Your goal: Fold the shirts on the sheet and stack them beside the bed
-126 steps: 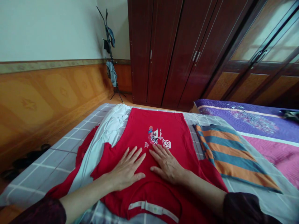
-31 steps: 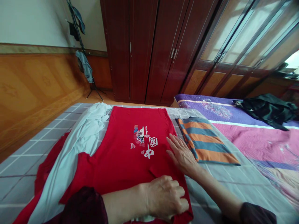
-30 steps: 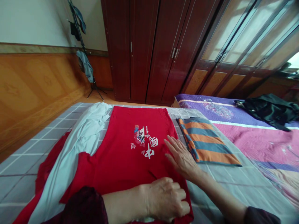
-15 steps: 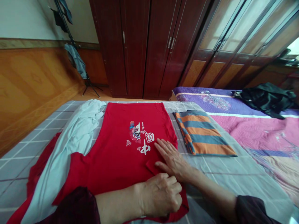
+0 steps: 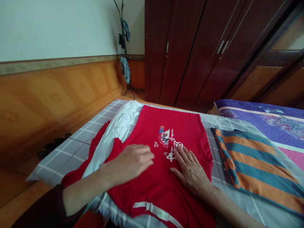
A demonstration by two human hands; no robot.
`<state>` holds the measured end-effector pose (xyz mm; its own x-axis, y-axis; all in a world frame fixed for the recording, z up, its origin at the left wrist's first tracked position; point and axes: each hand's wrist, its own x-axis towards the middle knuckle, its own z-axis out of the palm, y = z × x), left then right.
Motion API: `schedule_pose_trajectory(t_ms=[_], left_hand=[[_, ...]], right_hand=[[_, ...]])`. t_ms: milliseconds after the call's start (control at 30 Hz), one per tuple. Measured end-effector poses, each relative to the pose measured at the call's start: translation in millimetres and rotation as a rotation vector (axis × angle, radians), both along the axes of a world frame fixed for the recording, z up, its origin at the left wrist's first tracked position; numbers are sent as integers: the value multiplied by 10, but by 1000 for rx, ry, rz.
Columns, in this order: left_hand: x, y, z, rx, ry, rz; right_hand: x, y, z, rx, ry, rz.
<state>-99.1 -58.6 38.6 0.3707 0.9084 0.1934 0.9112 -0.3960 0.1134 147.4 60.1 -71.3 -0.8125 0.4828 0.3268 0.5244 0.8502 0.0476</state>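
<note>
A red T-shirt (image 5: 152, 174) with a white and coloured print lies spread on the bed, its neckband and white inner tape towards me. My right hand (image 5: 190, 167) rests flat on it, fingers apart over the edge of the print. Above the left part of the shirt is my left hand (image 5: 133, 161), slightly blurred, with loosely bent fingers and nothing seen in them. Whether it touches the cloth I cannot tell. Along the shirt's left side lies a crumpled white garment (image 5: 118, 123), with more red cloth (image 5: 97, 142) beyond it.
A folded orange and blue striped garment (image 5: 258, 161) lies to the right on the checked bed sheet (image 5: 76, 152). Behind the bed stand a dark red wardrobe (image 5: 180, 53) and a coat stand (image 5: 124, 47). A second bed with a purple cover (image 5: 249, 110) is at the right.
My left hand has left the shirt's near right edge, moved left and loosened from a fist. The neckband now shows. My right hand stays flat on the shirt. The view has turned left.
</note>
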Motion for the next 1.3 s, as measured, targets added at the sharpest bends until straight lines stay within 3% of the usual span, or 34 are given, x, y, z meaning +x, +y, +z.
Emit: schedule_pose_trajectory(t_ms=[67, 133, 200, 267, 400, 500, 633, 833, 1133, 1300], left_hand=[[-418, -166, -40, 14, -39, 353], [-702, -382, -150, -28, -39, 633], [-813, -595, -299, -100, -60, 816], [-784, -747, -458, -144, -103, 897], [-600, -796, -712, -77, -92, 968], [-525, -722, -781, 24, -94, 1036], [-499, -658, -747, 60, -107, 1096], [-544, -674, -745, -20, -313, 1097], [-363, -624, -658, -210, -34, 1117], [-372, -632, -714, -166, -158, 1109]], right_hand=[[-21, 8, 41, 27, 62, -16], [-41, 0, 76, 34, 101, 64], [-57, -36, 63, 33, 109, 144], [-66, -79, -4, 27, 95, 192], [-56, -101, -166, 17, 68, 211], [-35, -77, -210, 39, 87, 222], [-17, -65, -203, 44, 104, 231], [-19, -73, -204, 19, 123, 237], [-21, -59, -224, 39, 127, 250], [-30, -56, -214, 44, 124, 250]])
